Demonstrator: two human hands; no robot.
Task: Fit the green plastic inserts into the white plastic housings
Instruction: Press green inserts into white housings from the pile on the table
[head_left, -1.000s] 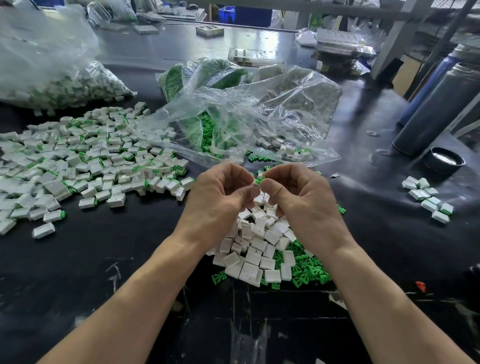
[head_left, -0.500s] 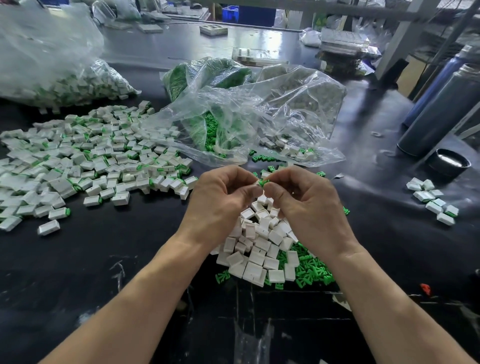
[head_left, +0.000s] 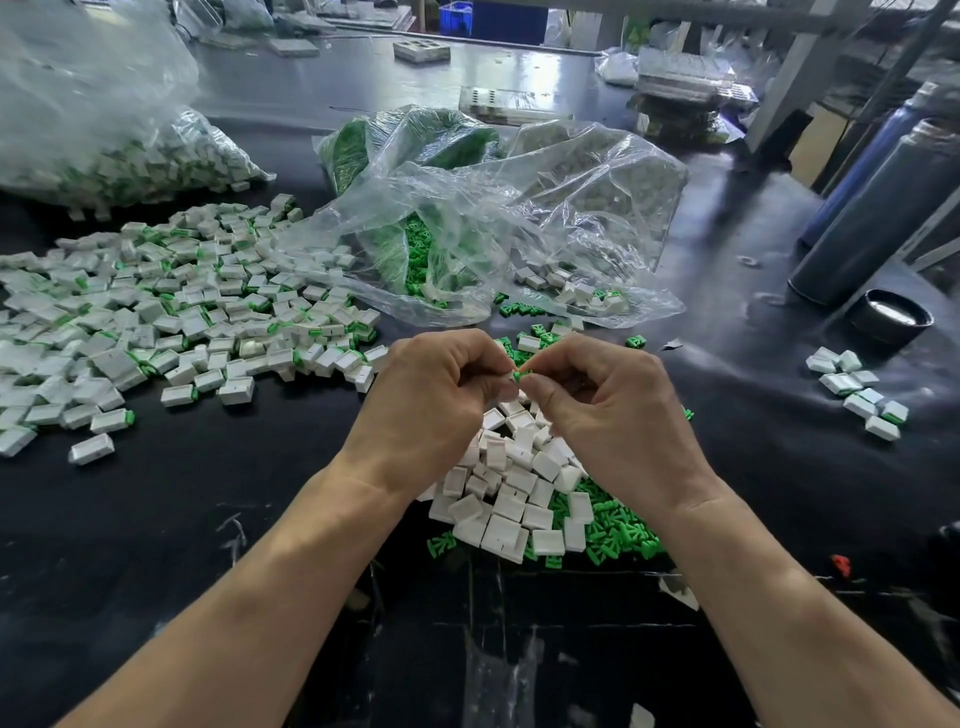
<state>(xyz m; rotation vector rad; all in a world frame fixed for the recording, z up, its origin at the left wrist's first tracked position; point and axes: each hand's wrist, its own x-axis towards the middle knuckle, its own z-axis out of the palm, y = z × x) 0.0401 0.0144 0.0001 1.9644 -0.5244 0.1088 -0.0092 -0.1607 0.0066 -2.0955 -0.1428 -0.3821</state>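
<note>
The left hand (head_left: 436, 410) and right hand (head_left: 613, 415) are meeting above the near pile of white housings (head_left: 511, 499), fingers curled, together pinching a small bright green insert (head_left: 518, 375) whose tip is just showing between the fingertips; whether a housing is sitting inside the left hand's grasp cannot be told. Loose green inserts (head_left: 618, 535), small and pronged, are lying at the pile's right edge on the black table (head_left: 208, 509).

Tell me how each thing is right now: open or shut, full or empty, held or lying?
Left hand: curled, pinching.
Right hand: curled, pinching the insert.
Insert: held between both hands.
Clear bag: open, parts spilling out.
Left bag: full; mouth hidden.
Housings: loose, empty, piled.
Fitted pieces: spread out, lying.
</note>
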